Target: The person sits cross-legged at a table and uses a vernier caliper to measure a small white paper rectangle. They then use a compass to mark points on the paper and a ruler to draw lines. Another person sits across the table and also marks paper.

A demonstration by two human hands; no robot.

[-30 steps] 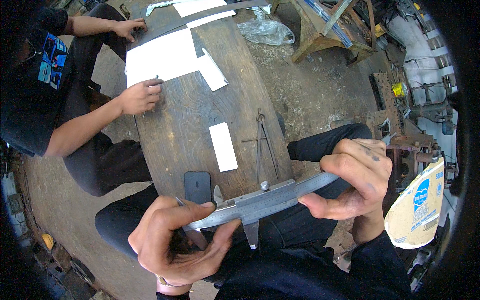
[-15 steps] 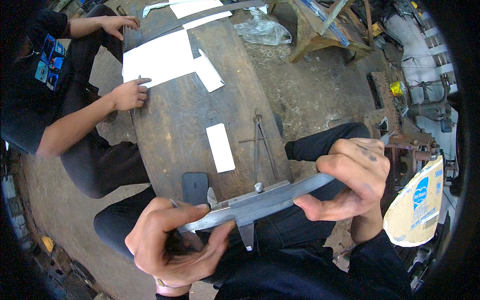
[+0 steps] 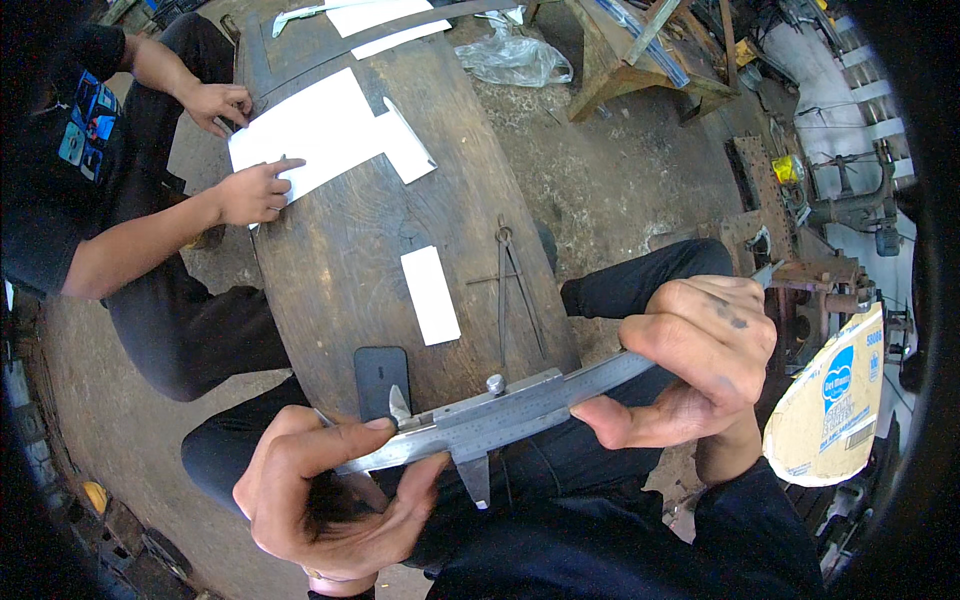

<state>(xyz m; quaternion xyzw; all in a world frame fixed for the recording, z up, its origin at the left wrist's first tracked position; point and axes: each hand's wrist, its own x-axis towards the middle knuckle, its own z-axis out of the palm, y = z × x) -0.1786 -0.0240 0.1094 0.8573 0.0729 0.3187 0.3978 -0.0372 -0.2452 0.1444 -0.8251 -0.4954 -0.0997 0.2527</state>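
Note:
A steel vernier caliper [image 3: 540, 413] is held level across my lap, just past the near end of the wooden table. My left hand [image 3: 315, 490] pinches its left end, thumb on top and fingers below. My right hand [image 3: 705, 365] is closed round the right part of its beam, the thumb along the lower edge. Between the hands show the sliding part with its round screw and a pointed jaw hanging down. A black phone [image 3: 381, 375] lies just beyond my left hand. Past the caliper are metal dividers [image 3: 507, 280] and a small white paper strip [image 3: 429, 295].
Across the table [image 3: 350, 240], a co-worker's hands [image 3: 250, 190] rest on a large white sheet [image 3: 335, 125]. A pen [image 3: 410, 130] lies over another paper. Further off are a long metal strip [image 3: 350, 45], a plastic bag [image 3: 515, 60] and a wooden stand [image 3: 620, 80]. Cardboard [image 3: 825, 410] stands right.
The caliper has tilted a little, and its scale face shows more. The co-worker's far hand has come from the table's edge to the large sheet, which has turned slightly.

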